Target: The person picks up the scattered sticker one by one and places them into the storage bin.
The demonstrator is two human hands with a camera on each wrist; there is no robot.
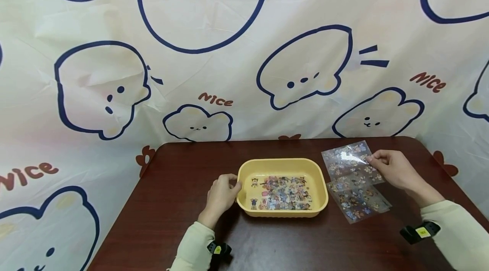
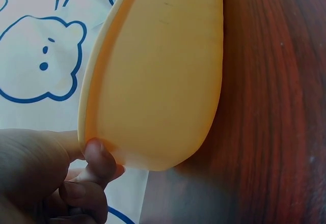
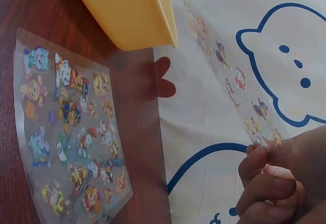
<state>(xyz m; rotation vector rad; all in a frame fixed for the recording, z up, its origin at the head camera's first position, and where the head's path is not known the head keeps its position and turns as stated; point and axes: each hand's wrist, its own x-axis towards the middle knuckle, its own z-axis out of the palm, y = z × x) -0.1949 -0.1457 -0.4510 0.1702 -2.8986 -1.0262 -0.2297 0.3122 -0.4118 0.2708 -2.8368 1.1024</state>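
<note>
A yellow plastic basin stands on the table, with clear sheets of small cartoon stickers lying inside. My left hand grips its left rim; in the left wrist view the thumb and fingers pinch the basin's edge. My right hand pinches a transparent sticker sheet by its right side, raised above the table. In the right wrist view this sheet is seen nearly edge-on. Below it, another sticker sheet lies on the table, to the right of the basin.
The dark reddish-brown table has rounded far corners. Behind it hangs a pale cloth printed with blue-outlined cartoon faces. Each wrist carries a black strapped camera, one on the left and one on the right.
</note>
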